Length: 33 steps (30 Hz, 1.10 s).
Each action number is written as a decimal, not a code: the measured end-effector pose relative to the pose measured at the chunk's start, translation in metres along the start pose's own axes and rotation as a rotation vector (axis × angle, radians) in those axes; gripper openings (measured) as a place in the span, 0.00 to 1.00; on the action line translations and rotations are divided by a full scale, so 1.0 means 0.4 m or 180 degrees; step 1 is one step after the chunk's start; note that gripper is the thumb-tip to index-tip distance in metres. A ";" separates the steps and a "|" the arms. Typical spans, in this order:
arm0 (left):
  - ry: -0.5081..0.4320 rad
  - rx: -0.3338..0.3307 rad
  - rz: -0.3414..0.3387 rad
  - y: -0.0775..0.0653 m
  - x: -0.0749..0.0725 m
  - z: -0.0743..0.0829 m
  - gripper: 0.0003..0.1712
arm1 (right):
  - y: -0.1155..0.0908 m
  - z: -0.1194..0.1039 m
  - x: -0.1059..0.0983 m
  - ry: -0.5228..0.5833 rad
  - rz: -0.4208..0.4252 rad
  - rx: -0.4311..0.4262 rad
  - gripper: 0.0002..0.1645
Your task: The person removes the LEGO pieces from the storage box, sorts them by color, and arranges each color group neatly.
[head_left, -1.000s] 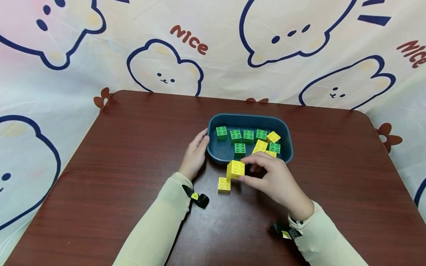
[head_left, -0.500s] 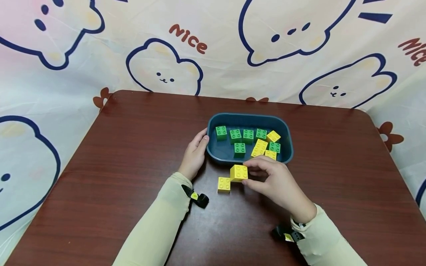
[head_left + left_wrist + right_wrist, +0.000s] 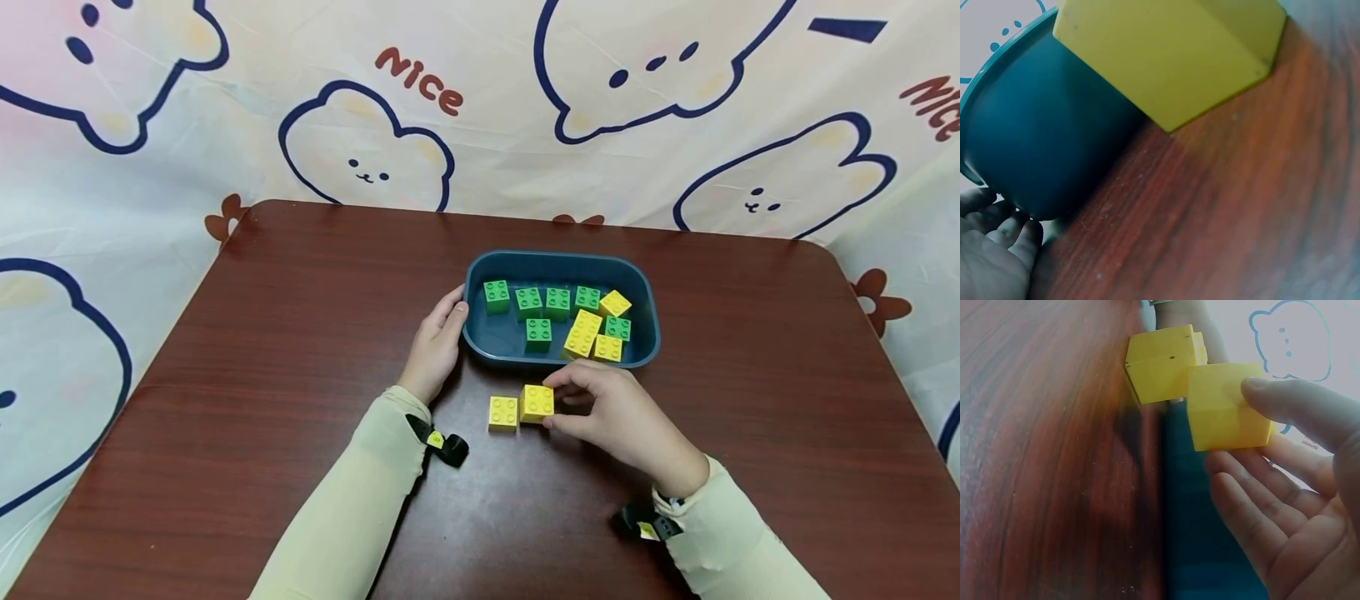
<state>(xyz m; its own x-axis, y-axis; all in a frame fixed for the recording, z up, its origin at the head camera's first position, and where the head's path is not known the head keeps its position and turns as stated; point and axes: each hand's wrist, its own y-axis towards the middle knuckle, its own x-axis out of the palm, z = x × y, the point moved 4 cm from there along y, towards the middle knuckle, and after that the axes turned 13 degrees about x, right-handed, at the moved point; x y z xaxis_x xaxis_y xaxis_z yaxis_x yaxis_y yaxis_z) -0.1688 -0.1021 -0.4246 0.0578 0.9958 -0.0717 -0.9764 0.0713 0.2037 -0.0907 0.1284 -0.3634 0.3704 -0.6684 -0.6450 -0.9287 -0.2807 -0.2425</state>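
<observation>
Between thumb and fingers, my right hand [image 3: 630, 421] pinches a yellow toy building brick [image 3: 537, 403] with four-studded top, just in front of the tray. Close to its left, a second yellow brick [image 3: 503, 414] rests on the table. The right wrist view shows the held brick [image 3: 1229, 406] overlapping the other brick [image 3: 1163, 362]. My left hand [image 3: 433, 350] lies against the outside of the dark blue tray's [image 3: 480, 343] left end; its fingers [image 3: 1013, 228] touch the wall in the left wrist view. One yellow brick [image 3: 1166, 56] looms large there.
Inside the tray are several green bricks [image 3: 537, 334] and a few yellow ones, including a longer yellow brick [image 3: 582, 334]. All stand on a brown wooden table [image 3: 330, 317]. A cloth backdrop with cartoon bears [image 3: 367, 150] hangs behind its far edge.
My right hand has brought the held yellow brick down and slightly nearer, to the right side of the brick on the table. The left hand stays at the tray.
</observation>
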 end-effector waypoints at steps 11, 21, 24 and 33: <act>0.0003 -0.0140 -0.0015 0.004 0.007 0.008 0.26 | 0.010 0.007 0.026 -0.0182 -0.0172 0.0091 0.20; -0.0042 -0.0014 -0.0022 0.004 0.005 0.006 0.27 | 0.015 0.011 0.040 -0.0313 -0.0165 0.0003 0.20; -0.0042 0.0025 -0.0030 0.004 0.005 0.004 0.27 | 0.016 0.014 0.044 -0.0343 -0.0164 -0.0006 0.20; -0.0029 0.0012 -0.0040 0.000 0.002 0.004 0.28 | 0.019 0.016 0.046 -0.0312 -0.0222 0.0012 0.21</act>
<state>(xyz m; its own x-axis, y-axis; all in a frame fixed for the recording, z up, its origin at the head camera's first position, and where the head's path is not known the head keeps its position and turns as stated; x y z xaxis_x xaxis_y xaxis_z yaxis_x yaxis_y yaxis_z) -0.1683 -0.1012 -0.4230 0.0721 0.9953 -0.0654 -0.9748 0.0842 0.2065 -0.0909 0.1182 -0.3818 0.4307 -0.5767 -0.6942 -0.9008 -0.3216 -0.2918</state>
